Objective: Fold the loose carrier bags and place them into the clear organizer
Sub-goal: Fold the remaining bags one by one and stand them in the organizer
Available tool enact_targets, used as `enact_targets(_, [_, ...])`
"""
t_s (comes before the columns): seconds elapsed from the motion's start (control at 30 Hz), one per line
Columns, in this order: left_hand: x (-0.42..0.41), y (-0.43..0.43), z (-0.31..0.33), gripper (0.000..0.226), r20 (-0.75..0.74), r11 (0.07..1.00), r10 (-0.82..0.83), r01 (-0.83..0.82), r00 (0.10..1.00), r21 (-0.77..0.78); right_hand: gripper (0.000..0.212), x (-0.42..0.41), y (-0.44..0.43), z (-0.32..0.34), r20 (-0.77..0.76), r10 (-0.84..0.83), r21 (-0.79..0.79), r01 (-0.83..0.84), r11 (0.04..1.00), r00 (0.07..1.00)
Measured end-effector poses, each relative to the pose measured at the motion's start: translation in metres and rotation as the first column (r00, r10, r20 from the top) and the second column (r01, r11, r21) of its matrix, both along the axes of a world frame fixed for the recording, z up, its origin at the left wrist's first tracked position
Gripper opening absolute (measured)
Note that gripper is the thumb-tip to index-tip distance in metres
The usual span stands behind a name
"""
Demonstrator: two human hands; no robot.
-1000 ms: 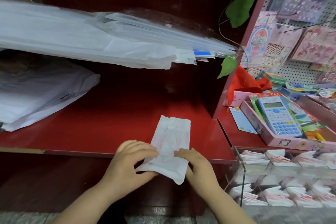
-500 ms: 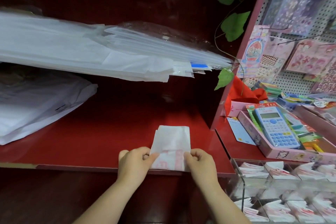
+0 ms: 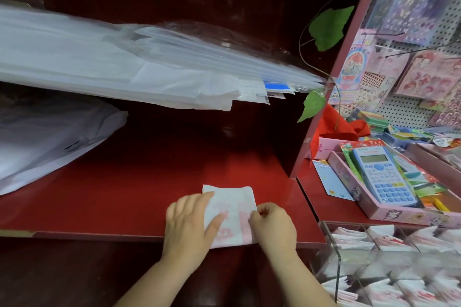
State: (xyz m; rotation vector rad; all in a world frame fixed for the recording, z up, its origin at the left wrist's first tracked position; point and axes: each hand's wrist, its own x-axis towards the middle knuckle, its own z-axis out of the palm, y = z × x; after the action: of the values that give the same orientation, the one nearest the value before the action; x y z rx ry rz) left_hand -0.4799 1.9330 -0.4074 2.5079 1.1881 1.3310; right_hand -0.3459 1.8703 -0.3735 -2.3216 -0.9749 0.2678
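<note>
**Bag folded down, left palm now flat on it**

The fingers [image 3: 199, 200] of the left hand [image 3: 189, 224] lie straight and released, pressing the left half of the carrier bag [image 3: 232, 204]. Half a second ago they were pinching its near edge. The right hand [image 3: 273, 225] keeps its fingers curled, grasping the bag's right edge. The one bag being worked is shorter than before, a squarish white packet with pink print at the near edge of the red shelf [image 3: 124, 194].

At the near right, the clear organizer [image 3: 333, 244] holds folded bags [image 3: 351, 240] in its compartments. At least six show, but blur hides the full count. Beyond it, a pink tray [image 3: 399, 214] holds one blue calculator [image 3: 381, 177] among coloured packets. Two white piles lie further off: a stack of sheets [image 3: 124, 65] above and another [image 3: 50, 137] at the far left.
</note>
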Motion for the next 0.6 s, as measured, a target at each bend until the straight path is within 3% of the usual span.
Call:
enact_targets(0.1, [0.001,-0.005,-0.012,0.05,-0.202,0.973,-0.181,0.205,0.962,0.103,0.019,0.001,-0.003,-0.002,-0.026,-0.002,0.05,0.004,0.999,1.0])
enact_targets(0.2, [-0.001,-0.006,-0.015,0.074,-0.453,0.971,-0.176,0.23,0.874,0.066,0.028,0.0,-0.004,-0.002,-0.045,0.018,0.075,-0.015,0.997,0.999])
enact_targets(0.3, [0.001,-0.004,-0.014,0.081,-0.513,0.964,-0.209,0.265,0.833,0.037,0.036,0.001,-0.006,-0.006,-0.036,0.024,0.128,-0.019,0.992,0.999])
enact_targets(0.4, [0.0,-0.002,-0.016,0.087,-0.496,0.954,-0.241,0.299,0.834,0.038,0.037,0.001,-0.018,-0.013,0.03,0.127,0.333,-0.13,0.934,0.991])
enact_targets(0.43, [0.0,-0.002,-0.016,0.085,-0.485,0.95,-0.253,0.31,0.837,0.038,0.04,0.002,-0.023,-0.016,0.135,0.213,0.387,-0.249,0.888,0.968])
enact_targets(0.5, [-0.003,-0.002,-0.016,0.08,-0.473,0.942,-0.263,0.329,0.841,0.061,0.05,0.009,-0.032,-0.027,0.343,0.383,0.335,-0.493,0.803,0.857])
enact_targets(0.6, [-0.01,0.0,-0.017,0.077,-0.438,0.934,-0.297,0.354,0.849,0.054,0.061,0.023,-0.037,-0.039,0.572,0.511,0.008,-0.627,0.779,0.642])
